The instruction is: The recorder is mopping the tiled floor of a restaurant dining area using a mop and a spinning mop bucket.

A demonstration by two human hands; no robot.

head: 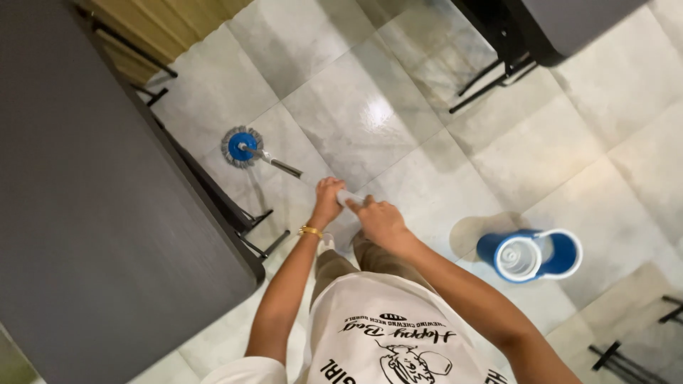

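I look straight down at a pale tiled floor. My left hand [328,200], with a gold bracelet on the wrist, grips the pole of a spin mop [279,164]. My right hand [380,220] holds the same pole just behind it, near its top end. The pole slants away to the left. Its round blue head with grey fringe [240,146] rests on a tile beside the dark table. My white printed shirt and tan trousers fill the bottom middle.
A large dark table [92,199] with black metal legs covers the left side. A blue and white mop bucket [530,254] stands on the floor to my right. Black chair or table legs [498,75] show at top right and bottom right.
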